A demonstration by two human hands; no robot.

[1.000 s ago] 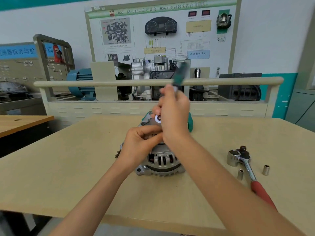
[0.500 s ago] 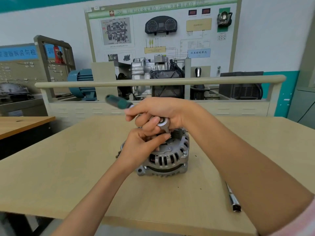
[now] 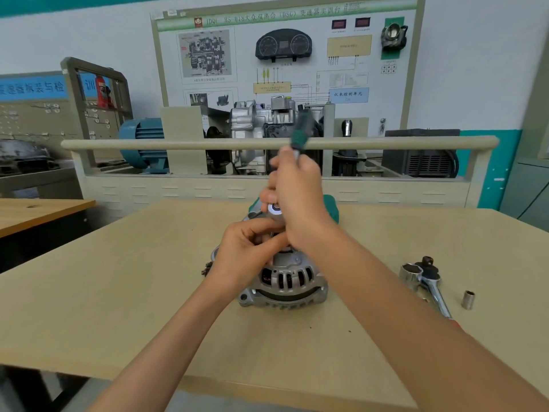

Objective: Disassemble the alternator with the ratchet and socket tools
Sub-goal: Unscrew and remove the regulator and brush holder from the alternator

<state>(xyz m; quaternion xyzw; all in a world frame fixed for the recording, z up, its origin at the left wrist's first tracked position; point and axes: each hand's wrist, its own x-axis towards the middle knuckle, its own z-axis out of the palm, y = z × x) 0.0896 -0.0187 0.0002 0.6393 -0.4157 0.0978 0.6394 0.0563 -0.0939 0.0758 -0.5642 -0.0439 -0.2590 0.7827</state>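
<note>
The alternator [image 3: 285, 278] sat at frame centre on the wooden table [image 3: 118, 307], slotted housing facing the camera. The right hand [image 3: 300, 200] was wrapped around a green-handled ratchet [image 3: 300, 132]; its long axis ran steeply upward, the handle pointing toward the top of the frame, head down above the alternator. The left hand [image 3: 246, 251] curled its fingers on the alternator's top. A second ratchet [image 3: 433, 283] and a loose socket [image 3: 468, 299] lay at right.

The green-handled ratchet [image 3: 300, 129], which half a second ago points toward the left of the frame, now points up and away at centre top. The right hand [image 3: 297, 197] gripping it is swung upright, uncovering the spare ratchet [image 3: 433, 288] and sockets [image 3: 468, 299] at lower right.
</note>
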